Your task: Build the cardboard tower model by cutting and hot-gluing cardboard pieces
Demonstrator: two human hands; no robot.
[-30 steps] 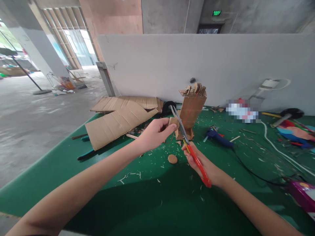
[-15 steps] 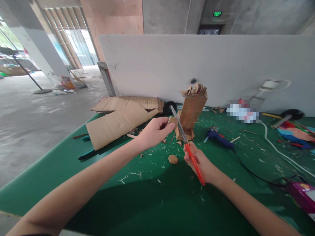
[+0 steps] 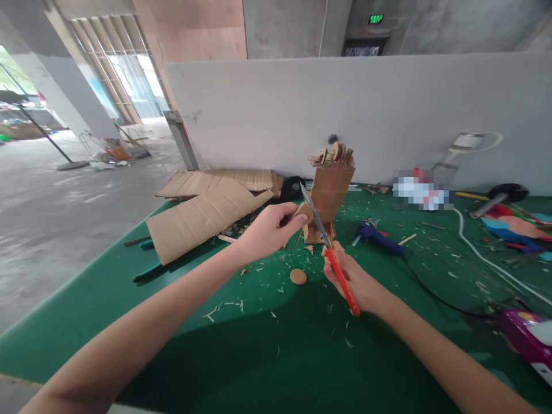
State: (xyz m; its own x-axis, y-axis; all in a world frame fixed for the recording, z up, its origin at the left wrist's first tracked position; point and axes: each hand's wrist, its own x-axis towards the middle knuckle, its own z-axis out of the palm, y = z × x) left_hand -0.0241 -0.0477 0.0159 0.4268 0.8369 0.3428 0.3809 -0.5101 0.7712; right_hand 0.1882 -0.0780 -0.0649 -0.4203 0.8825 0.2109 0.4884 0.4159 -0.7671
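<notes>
My left hand (image 3: 268, 230) pinches a small brown cardboard piece (image 3: 304, 212) above the green table (image 3: 181, 322). My right hand (image 3: 353, 282) grips red-handled scissors (image 3: 332, 259); their metal blades point up and left and meet the cardboard piece. A round cardboard disc (image 3: 298, 276) lies on the table just below both hands. Behind the blades stands an upright cardboard tower (image 3: 330, 192) with scraps sticking out of its top.
Folded cardboard sheets (image 3: 207, 210) lie at the back left. A blue glue gun (image 3: 379, 238) with a black cable rests to the right. A pink tool (image 3: 528, 339) sits at the right edge. Cardboard shavings litter the table. A white partition stands behind.
The scissors' handles have drawn together and the blades have closed on the cardboard piece. The left hand has turned the piece slightly. The view has shifted a little.
</notes>
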